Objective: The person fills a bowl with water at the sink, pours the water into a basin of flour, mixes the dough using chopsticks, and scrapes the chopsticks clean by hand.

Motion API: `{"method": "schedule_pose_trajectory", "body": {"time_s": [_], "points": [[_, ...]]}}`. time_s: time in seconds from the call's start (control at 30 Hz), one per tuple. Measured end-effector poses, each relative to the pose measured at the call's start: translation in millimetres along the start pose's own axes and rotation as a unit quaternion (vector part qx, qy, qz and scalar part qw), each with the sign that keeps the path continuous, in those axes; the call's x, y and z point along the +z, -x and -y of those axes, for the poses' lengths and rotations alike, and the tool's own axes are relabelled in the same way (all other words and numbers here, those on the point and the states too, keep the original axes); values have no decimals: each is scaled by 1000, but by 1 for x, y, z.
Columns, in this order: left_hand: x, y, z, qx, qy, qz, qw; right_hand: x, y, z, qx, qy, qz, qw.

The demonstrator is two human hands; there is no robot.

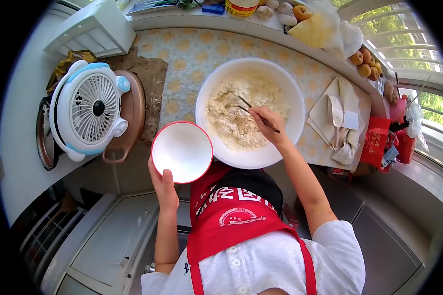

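Note:
My left hand [165, 189] grips a white bowl with a red rim [182, 152] by its lower left edge, thumb over the rim. No contents show inside it. To its right, a large white basin [293, 105] stands on the patterned tablecloth. Clumpy flour dough [231, 118] fills its bottom. Over the basin's right half, my right hand [270, 127] is closed around dark chopsticks [248, 109], their tips in the flour.
At the left are a white and blue fan [98, 107] and a brown round pan [133, 98]. A cloth with a white scoop [335, 112] lies right of the basin. Fruit [364, 64] and a red bag [376, 140] sit by the window.

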State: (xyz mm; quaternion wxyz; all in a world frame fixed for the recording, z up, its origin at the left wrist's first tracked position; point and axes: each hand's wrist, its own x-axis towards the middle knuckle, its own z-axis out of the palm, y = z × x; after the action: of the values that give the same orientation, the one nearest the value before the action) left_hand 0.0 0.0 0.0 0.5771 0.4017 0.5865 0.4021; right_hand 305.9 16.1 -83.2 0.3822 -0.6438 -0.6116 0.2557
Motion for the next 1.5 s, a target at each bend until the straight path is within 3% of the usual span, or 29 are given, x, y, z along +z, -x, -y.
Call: {"method": "schedule_pose_trajectory", "body": {"time_s": [0.07, 0.2, 0.3, 0.4, 0.5, 0.7, 0.77, 0.83, 1.03, 1.1, 1.17, 1.23, 1.3, 1.33, 1.5], "points": [[0, -2, 2, 5, -11, 23, 1000, -22, 14, -10, 37, -2, -49, 998], [9, -19, 1, 38, 9, 18, 999, -54, -1, -7, 4, 45, -143, 989], [10, -14, 0, 33, 13, 25, 999, -49, -16, -24, 31, 112, -107, 987], [8, -9, 3, 27, -3, 24, 999, -19, -20, -12, -82, 110, -38, 990], [8, -5, 3, 19, -4, 24, 1000, -13, 3, 19, -112, 91, 31, 989], [14, 1, 2, 23, -24, 24, 999, 2, -16, 24, -144, 16, 90, 985], [17, 2, -2, 33, -34, 37, 998, 2, -37, -1, -156, 19, 46, 987], [19, 4, -2, 32, -37, 39, 998, -13, -38, -12, -40, 40, 30, 998], [26, 3, -1, 21, -8, 48, 999, -60, 28, -8, 37, 63, -78, 994], [26, 3, 1, 12, -2, 50, 999, -75, 22, -3, 12, 54, -130, 990], [25, 3, 3, 8, -7, 43, 999, -75, 13, -11, 45, 87, -129, 987], [25, 5, 1, 7, -7, 45, 999, -58, 5, -11, 69, 108, -45, 991], [24, 7, 2, 9, -7, 44, 999, -38, 12, -2, -43, 116, -19, 992], [23, 8, 4, 7, -5, 40, 999, -39, 20, 11, -14, 103, 12, 994], [24, 7, 6, 8, -9, 40, 999, -53, 51, 50, -60, 81, 94, 990]]}}
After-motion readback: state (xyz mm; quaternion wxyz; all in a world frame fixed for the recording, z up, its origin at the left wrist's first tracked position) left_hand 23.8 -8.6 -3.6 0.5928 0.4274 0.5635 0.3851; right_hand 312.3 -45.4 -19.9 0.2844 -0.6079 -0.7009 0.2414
